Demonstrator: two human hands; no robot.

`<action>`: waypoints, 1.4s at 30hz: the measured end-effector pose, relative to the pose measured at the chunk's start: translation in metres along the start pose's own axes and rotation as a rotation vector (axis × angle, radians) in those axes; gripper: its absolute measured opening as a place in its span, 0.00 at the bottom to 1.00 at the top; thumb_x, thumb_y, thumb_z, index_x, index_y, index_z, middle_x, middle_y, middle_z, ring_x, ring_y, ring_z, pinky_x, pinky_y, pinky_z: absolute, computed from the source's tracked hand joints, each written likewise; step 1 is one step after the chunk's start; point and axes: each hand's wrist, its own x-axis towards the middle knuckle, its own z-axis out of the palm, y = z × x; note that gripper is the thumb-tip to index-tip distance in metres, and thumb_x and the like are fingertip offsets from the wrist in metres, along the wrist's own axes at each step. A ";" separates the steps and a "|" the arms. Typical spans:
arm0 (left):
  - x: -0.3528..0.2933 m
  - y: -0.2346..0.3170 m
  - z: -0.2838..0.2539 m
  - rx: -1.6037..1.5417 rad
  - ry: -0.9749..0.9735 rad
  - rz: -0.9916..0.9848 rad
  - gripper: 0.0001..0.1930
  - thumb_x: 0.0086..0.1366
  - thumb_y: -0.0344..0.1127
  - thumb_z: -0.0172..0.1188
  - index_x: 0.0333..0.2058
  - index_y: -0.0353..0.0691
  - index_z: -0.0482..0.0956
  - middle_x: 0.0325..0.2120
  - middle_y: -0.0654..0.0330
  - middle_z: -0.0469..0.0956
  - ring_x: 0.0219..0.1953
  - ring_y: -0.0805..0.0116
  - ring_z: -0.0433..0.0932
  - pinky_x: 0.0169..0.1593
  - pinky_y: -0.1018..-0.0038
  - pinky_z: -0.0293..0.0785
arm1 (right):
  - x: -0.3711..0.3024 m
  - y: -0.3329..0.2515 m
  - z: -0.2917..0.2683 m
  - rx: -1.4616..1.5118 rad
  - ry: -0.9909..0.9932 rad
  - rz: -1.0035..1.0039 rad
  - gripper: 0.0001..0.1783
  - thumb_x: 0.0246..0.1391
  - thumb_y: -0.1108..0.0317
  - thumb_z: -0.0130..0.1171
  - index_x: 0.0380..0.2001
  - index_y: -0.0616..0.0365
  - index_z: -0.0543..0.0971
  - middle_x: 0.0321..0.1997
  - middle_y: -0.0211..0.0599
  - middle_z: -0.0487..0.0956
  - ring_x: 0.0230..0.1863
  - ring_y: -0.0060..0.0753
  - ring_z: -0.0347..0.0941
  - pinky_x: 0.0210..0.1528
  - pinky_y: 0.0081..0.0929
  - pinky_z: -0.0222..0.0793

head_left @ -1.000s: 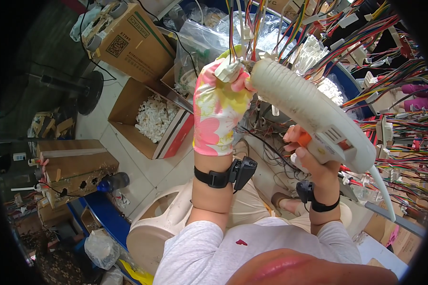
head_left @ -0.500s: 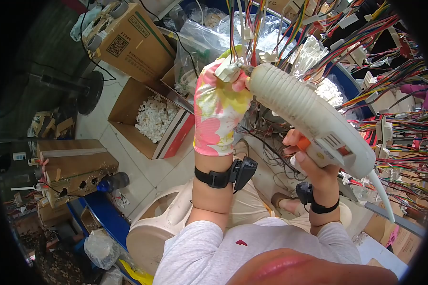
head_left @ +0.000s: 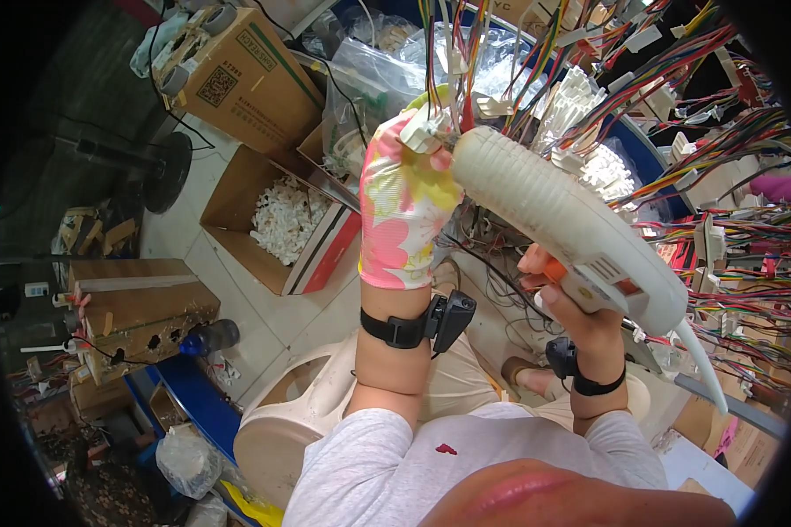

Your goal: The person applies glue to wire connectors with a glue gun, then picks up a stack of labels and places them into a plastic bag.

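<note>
My right hand (head_left: 580, 307) is wrapped round the grip of a large off-white hot glue gun (head_left: 562, 202), fingers at its orange trigger (head_left: 555, 269). A pale cord runs from the gun's rear end. In a floral pink, yellow and white glove, my left hand (head_left: 409, 189) pinches a white plastic connector (head_left: 420, 132) with coloured wires (head_left: 431, 53) rising from it. The gun's front end is right beside the connector and the left fingertips. Whether the tip touches the connector cannot be made out.
Bundles of wires with white connectors (head_left: 677, 132) hang at the right and far side. An open carton (head_left: 281, 228) of small white parts stands left of my gloved hand. Beyond it is a taller cardboard box (head_left: 246, 88). Clear plastic bags (head_left: 369, 79) lie at the far side.
The glue gun and my right hand have shifted slightly left and the gun's front end slightly nearer to me. My left hand keeps its pinch on the connector, almost unmoved.
</note>
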 end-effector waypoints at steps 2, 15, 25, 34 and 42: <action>0.000 0.000 -0.002 -0.030 0.009 -0.020 0.16 0.67 0.43 0.50 0.41 0.34 0.72 0.28 0.65 0.70 0.29 0.77 0.70 0.32 0.81 0.69 | 0.000 -0.001 -0.001 0.016 -0.003 0.003 0.23 0.47 0.77 0.57 0.50 0.66 0.69 0.41 0.42 0.74 0.45 0.37 0.73 0.43 0.29 0.75; 0.011 0.000 -0.007 -0.182 -0.194 -0.143 0.12 0.65 0.40 0.52 0.34 0.35 0.70 0.24 0.65 0.66 0.28 0.75 0.65 0.39 0.74 0.68 | 0.006 -0.004 -0.005 -0.027 0.023 -0.029 0.22 0.48 0.74 0.58 0.48 0.65 0.70 0.40 0.41 0.74 0.44 0.37 0.73 0.43 0.29 0.74; -0.005 -0.001 0.003 -0.045 -0.089 -0.024 0.17 0.68 0.42 0.48 0.45 0.34 0.71 0.32 0.61 0.73 0.32 0.71 0.73 0.43 0.72 0.71 | -0.011 0.004 -0.007 0.057 -0.042 0.055 0.20 0.48 0.74 0.58 0.47 0.65 0.71 0.41 0.42 0.74 0.45 0.35 0.72 0.44 0.27 0.74; 0.020 -0.014 -0.005 -0.007 -0.069 0.138 0.15 0.67 0.39 0.51 0.49 0.39 0.71 0.35 0.62 0.75 0.36 0.70 0.75 0.45 0.72 0.71 | -0.043 -0.009 -0.013 0.095 -0.017 0.042 0.30 0.48 0.75 0.58 0.56 0.65 0.65 0.46 0.47 0.75 0.50 0.42 0.73 0.45 0.31 0.75; 0.078 -0.017 -0.022 -0.005 -0.006 0.018 0.12 0.66 0.40 0.52 0.42 0.40 0.72 0.34 0.59 0.76 0.34 0.67 0.75 0.45 0.69 0.73 | -0.068 -0.009 -0.033 0.145 -0.148 -0.112 0.30 0.53 0.80 0.54 0.61 0.59 0.62 0.55 0.44 0.73 0.58 0.36 0.69 0.51 0.27 0.71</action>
